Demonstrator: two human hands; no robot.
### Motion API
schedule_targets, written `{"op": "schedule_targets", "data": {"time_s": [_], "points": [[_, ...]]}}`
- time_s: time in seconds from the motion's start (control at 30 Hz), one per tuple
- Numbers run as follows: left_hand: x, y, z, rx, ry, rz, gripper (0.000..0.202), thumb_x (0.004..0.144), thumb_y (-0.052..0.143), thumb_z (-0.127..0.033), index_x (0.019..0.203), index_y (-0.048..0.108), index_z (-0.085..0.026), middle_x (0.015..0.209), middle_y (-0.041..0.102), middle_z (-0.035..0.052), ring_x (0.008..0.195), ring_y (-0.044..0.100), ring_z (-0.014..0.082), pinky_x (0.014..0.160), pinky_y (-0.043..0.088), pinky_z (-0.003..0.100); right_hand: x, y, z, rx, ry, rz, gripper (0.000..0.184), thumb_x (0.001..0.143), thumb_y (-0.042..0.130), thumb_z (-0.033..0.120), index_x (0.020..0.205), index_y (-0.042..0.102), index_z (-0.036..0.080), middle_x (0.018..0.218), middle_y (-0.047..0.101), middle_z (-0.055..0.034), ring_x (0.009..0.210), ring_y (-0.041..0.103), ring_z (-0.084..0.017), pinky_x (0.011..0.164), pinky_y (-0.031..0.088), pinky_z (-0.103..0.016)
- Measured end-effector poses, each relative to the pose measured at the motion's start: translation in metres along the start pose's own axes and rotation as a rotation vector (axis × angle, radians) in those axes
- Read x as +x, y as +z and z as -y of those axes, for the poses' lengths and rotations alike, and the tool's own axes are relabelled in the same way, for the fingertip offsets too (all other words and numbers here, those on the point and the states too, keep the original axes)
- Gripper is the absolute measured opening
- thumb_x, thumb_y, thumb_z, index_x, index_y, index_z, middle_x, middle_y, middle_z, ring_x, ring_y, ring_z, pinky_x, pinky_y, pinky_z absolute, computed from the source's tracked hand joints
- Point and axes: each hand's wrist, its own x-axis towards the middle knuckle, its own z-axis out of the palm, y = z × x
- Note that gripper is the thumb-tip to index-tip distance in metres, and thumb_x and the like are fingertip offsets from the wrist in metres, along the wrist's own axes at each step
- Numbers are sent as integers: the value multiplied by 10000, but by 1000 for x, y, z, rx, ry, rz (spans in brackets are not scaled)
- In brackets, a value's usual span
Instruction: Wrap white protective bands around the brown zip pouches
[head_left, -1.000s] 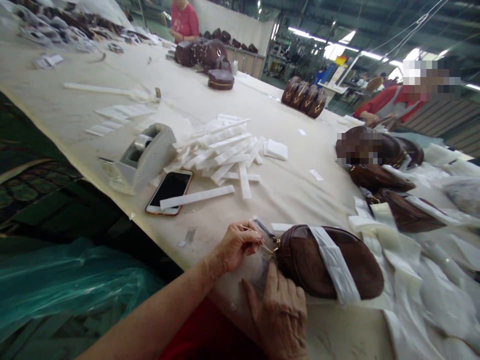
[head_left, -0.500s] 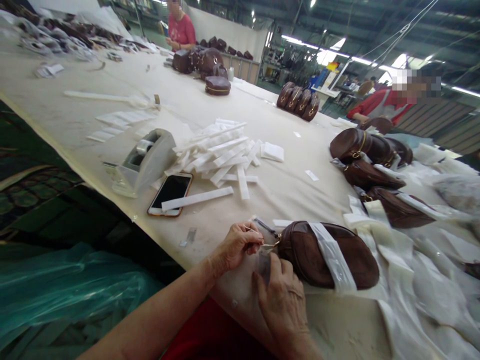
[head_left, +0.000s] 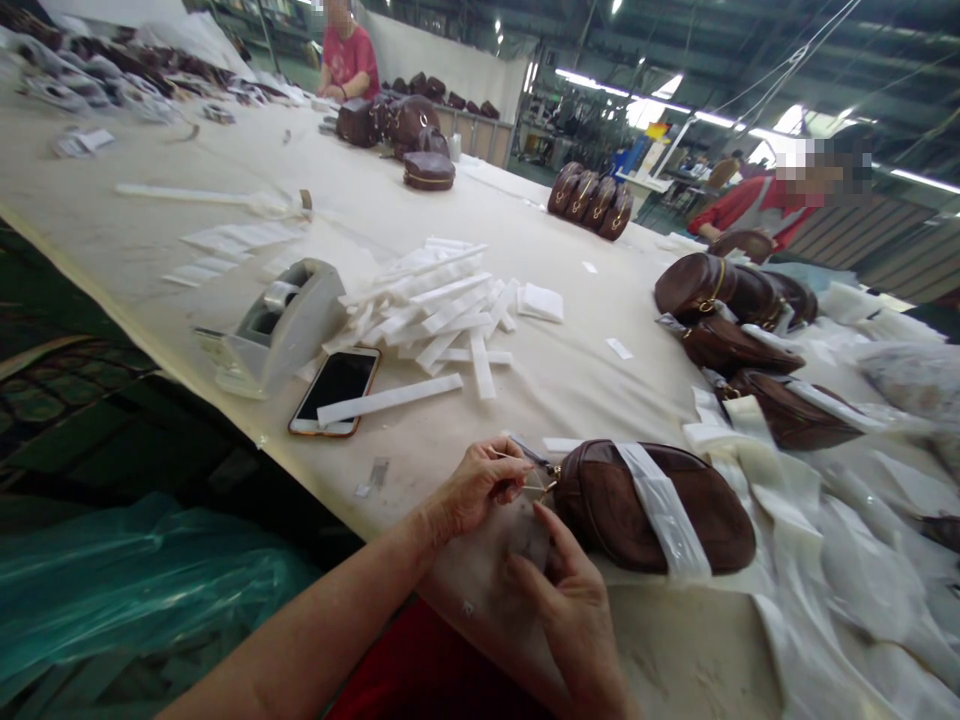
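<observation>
While the left hand pinches a thin pale cord between closed fingertips, the right hand stands half open just beside it, thumb and fingers parted; whether its forefinger touches the cord, I cannot tell. The cord runs to gold-coloured metal at the left end of a brown bag, which lies on its side at the near right of the table. A white band goes across the middle of the bag.

Left of the hands, a phone lies near the table edge with a white strip across its lower part. Just beyond it stand a grey tape dispenser and, to the right of that, a loose pile of white strips. More brown bags lie to the right, among pale wrapping. Four bags stand in a row farther off. At the far left of the table is a person in red; another person is at the far right.
</observation>
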Motion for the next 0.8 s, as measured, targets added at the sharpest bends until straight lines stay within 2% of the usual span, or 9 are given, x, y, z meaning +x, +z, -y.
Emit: {"op": "schedule_targets", "data": {"time_s": [0.1,0.17,0.23,0.3,0.37,0.47,0.67,0.8], "points": [[0,-1,-3,-11,-5,1,252,545,735,-287,587,534,-140,471,484,-47,401,380,46,427,221,197,-1,-7,5,378,298,39,409,605,753,363,969,705,182,898,720,-61,785,657,-207,694,534,-308],[-1,-3,-3,-17,-8,-14,254,537,748,-292,581,556,-132,480,489,-39,429,394,49,454,252,197,0,-12,11,602,429,15,374,547,807,372,862,734,185,798,725,-54,672,648,-174,631,524,-278],[-4,-5,-3,-17,-12,-34,248,532,761,-292,592,590,-123,497,506,-27,458,415,55,485,283,200,2,-17,17,802,452,1,388,529,821,390,857,745,197,839,730,-66,668,653,-163,621,523,-260],[-8,-6,-3,-13,-15,-55,241,527,772,-286,617,627,-116,514,525,-16,486,434,62,514,305,206,4,-20,22,937,405,27,455,512,826,390,921,742,209,956,724,-89,790,673,-190,683,534,-263],[-13,-6,-3,-10,-23,-69,239,522,779,-277,647,659,-112,536,548,-5,512,450,70,534,313,211,6,-21,22,971,362,92,523,490,835,351,984,728,217,1014,713,-106,905,668,-226,756,535,-288],[-21,-5,-4,-7,-39,-66,237,525,782,-271,682,691,-117,564,575,4,526,449,73,540,303,215,9,-17,19,904,344,146,540,493,844,285,1015,715,238,989,723,-101,923,670,-246,811,531,-345],[-30,2,-4,16,-22,-72,164,534,762,-221,642,693,-118,559,579,6,544,442,79,554,306,223,9,-8,12,729,292,89,382,633,797,330,993,719,231,949,735,-68,845,690,-198,812,542,-321],[-27,3,-2,8,18,-127,170,552,768,-239,640,682,-121,538,538,-20,516,420,60,533,286,208,6,-9,8,695,255,61,374,614,812,320,969,727,237,873,744,-42,776,697,-178,752,558,-272]]}}
